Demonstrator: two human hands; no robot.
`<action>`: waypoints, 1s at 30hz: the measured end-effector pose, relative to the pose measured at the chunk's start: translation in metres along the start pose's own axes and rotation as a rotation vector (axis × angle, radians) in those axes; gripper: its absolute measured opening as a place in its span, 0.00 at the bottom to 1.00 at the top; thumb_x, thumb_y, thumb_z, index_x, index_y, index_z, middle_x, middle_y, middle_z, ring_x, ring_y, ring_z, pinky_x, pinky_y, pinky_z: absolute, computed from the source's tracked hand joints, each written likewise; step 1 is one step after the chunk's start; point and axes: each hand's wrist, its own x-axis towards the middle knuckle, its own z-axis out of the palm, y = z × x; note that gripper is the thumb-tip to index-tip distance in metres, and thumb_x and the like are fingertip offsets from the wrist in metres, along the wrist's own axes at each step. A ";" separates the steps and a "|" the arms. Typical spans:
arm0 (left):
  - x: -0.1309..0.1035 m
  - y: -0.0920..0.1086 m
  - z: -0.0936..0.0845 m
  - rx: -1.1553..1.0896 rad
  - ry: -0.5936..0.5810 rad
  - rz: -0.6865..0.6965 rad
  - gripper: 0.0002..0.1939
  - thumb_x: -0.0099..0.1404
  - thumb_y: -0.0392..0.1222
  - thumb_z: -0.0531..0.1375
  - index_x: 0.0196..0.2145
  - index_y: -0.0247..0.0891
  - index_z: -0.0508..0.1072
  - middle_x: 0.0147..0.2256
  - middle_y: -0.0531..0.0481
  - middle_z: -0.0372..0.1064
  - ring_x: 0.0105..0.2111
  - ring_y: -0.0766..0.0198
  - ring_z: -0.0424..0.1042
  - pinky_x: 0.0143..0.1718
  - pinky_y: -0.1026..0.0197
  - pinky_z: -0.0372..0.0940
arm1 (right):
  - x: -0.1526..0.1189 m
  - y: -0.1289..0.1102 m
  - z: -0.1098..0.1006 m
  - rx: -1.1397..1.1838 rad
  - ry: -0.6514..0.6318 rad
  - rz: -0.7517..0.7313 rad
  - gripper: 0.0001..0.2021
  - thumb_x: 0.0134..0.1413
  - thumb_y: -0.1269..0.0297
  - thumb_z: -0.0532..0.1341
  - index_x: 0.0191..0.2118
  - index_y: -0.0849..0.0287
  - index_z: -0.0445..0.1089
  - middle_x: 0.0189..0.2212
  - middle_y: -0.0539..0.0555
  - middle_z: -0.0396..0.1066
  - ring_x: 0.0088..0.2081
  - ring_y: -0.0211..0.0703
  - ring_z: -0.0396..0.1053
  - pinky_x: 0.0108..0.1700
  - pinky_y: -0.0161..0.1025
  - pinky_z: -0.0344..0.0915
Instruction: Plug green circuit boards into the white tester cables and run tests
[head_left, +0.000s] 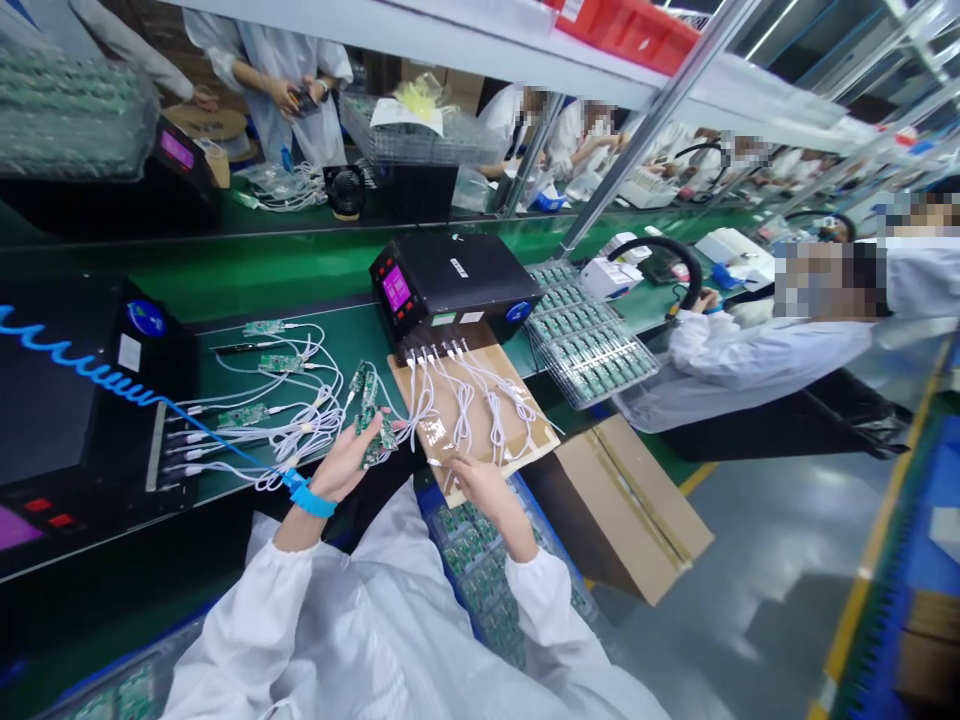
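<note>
Several green circuit boards [367, 405] are held in my left hand [349, 460], which wears a blue wrist strap [309, 495] with a coiled blue cord. My right hand [480, 485] is over the near edge of a brown board [514, 375], its fingers bent near a white cable end; what they grip is too small to tell. White cables [461, 410] run from a black box with a pink screen [450, 285] across the brown board. More white cables [300, 425] lie tangled to the left, with circuit boards [244, 415] among them.
Clear trays of circuit boards [592, 335] stand right of the black box. A cardboard box [630, 510] is at the right, and a blue crate [487, 570] of boards below my right hand. A co-worker's sleeve [735, 350] is further right.
</note>
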 end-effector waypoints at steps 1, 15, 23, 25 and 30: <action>0.001 -0.003 0.004 0.008 -0.009 0.010 0.27 0.63 0.53 0.70 0.53 0.35 0.74 0.42 0.42 0.81 0.33 0.63 0.77 0.32 0.64 0.72 | 0.003 -0.001 -0.001 -0.049 -0.043 -0.016 0.24 0.61 0.80 0.55 0.57 0.51 0.75 0.56 0.56 0.76 0.48 0.46 0.79 0.43 0.35 0.73; 0.021 -0.032 0.032 -0.009 0.054 0.151 0.31 0.59 0.53 0.73 0.54 0.39 0.69 0.46 0.41 0.80 0.46 0.55 0.79 0.42 0.56 0.74 | 0.012 -0.006 0.008 0.877 0.331 0.044 0.14 0.72 0.57 0.53 0.52 0.56 0.70 0.45 0.57 0.72 0.22 0.34 0.69 0.24 0.35 0.67; 0.022 -0.033 0.040 -0.043 0.045 0.155 0.32 0.58 0.53 0.73 0.55 0.39 0.67 0.47 0.41 0.81 0.51 0.52 0.79 0.51 0.51 0.74 | 0.015 -0.016 0.001 0.771 0.447 -0.055 0.12 0.69 0.59 0.59 0.47 0.54 0.78 0.39 0.55 0.73 0.27 0.36 0.68 0.27 0.34 0.65; 0.022 -0.033 0.041 -0.042 0.040 0.156 0.33 0.58 0.53 0.74 0.54 0.39 0.67 0.47 0.40 0.81 0.51 0.51 0.79 0.51 0.51 0.74 | 0.016 -0.015 0.000 0.782 0.465 -0.051 0.12 0.70 0.58 0.58 0.47 0.54 0.79 0.38 0.55 0.74 0.27 0.37 0.67 0.28 0.35 0.65; 0.021 -0.033 0.042 -0.047 0.045 0.172 0.34 0.58 0.53 0.73 0.55 0.39 0.66 0.48 0.39 0.80 0.52 0.51 0.79 0.51 0.50 0.74 | 0.020 -0.015 0.001 0.728 0.500 -0.072 0.12 0.70 0.58 0.59 0.47 0.55 0.79 0.37 0.54 0.74 0.29 0.38 0.67 0.31 0.36 0.66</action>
